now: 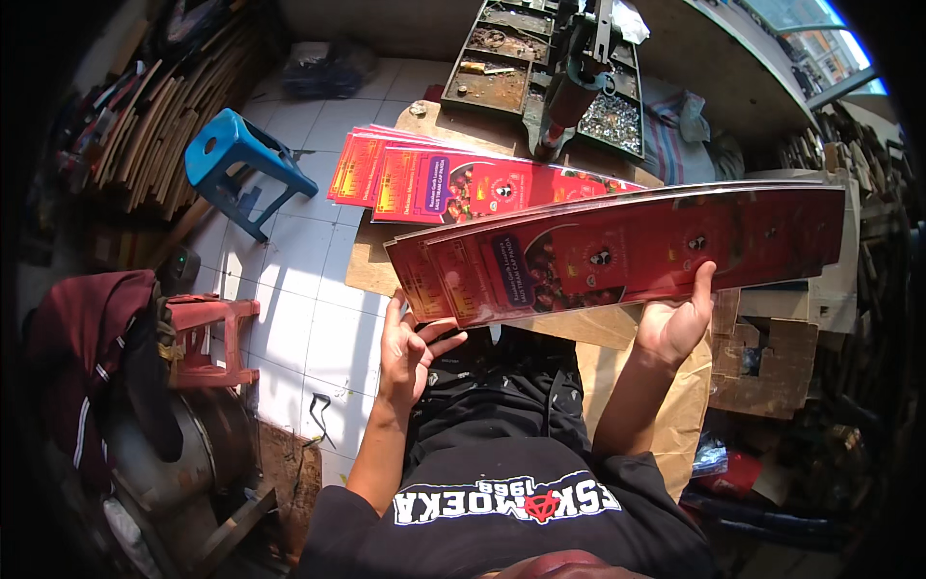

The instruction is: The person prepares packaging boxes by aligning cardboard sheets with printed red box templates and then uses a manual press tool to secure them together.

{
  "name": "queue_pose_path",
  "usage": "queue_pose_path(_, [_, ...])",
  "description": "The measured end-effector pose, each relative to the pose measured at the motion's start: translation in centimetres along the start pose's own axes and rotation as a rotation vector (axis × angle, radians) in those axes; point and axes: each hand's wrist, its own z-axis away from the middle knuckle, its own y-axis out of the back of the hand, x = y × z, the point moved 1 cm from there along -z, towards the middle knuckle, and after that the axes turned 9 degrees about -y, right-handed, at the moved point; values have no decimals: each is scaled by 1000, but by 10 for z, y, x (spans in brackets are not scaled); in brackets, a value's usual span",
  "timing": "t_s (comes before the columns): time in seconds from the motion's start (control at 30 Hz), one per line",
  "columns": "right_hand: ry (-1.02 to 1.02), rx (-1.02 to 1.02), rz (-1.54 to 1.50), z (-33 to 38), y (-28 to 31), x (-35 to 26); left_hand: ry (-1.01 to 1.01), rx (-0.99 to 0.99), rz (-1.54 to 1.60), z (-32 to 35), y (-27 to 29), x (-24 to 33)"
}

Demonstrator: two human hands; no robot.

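**Red sheets held level over the lap**

Red glossy printed sheets, long and narrow, sit in a small held stack (617, 253) that I am carrying above my knees, in front of the wooden work board (371, 259). That is the biggest thing in play, and it spans from my left hand to well past my right. Behind it, a second fan of the same red printed sheets (444, 183) lies flat on the board, overlapping and slightly splayed, close to but apart from the held ones.

My right hand (675, 323) is under the stack near its middle, palm up, fingers curled over the near edge: gripping, and taking most of the weight. My left hand (405, 349) is at the lower left corner, fingers half open and loose; I cannot tell whether they pinch the corner or only brush it.

My read on doing this well: the sheets are thin and slippery, so the long right end will droop unless the stack stays level. I would close the left fingers firmly on that corner, square the edges against each other, and keep the stack low and flat.

Smaller bits: a blue plastic stool (231, 164) stands on the white tiles to the left, and a grimy metal parts tray (502, 63) sits beyond the board.
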Motion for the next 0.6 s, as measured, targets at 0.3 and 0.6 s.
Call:
queue_pose_path(0.3, [-592, -44, 99, 0, 15, 83, -274, 137, -492, -125, 47, 76])
queue_pose_path(0.6, [-764, -1112, 1252, 4, -15, 25, -129, 62, -902, -187, 81, 91])
